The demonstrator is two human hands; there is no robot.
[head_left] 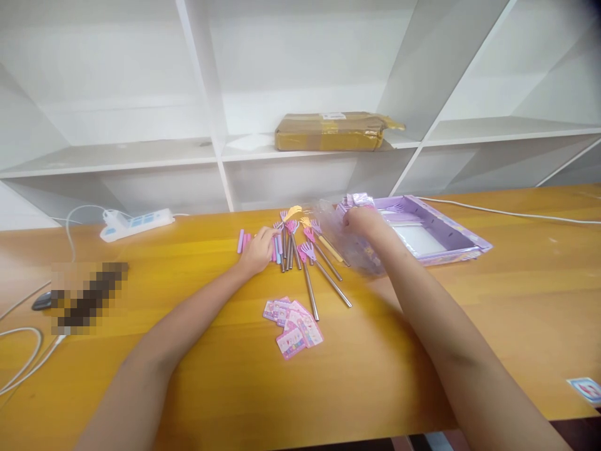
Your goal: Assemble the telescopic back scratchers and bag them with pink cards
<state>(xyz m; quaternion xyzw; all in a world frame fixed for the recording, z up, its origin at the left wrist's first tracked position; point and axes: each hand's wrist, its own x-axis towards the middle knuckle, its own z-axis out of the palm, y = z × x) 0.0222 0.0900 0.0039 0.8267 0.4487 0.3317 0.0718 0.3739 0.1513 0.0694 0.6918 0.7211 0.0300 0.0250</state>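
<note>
My left hand is closed, its fingertips on a pale purple back scratcher at the left of a cluster. Several back scratchers with metal rods and pink, purple or yellow claw heads lie there. Short pink, purple and blue tubes lie beside and partly beneath that hand. My right hand is closed at the left end of an open purple box, against a shiny packet; its fingers mostly hide what is in them. Clear plastic wrap lies under the right wrist.
Pink printed cards lie fanned in front of the scratchers. At the left are a white power strip, cables and a dark mouse. A taped cardboard box rests on the white shelf behind. A small card lies near the right front edge.
</note>
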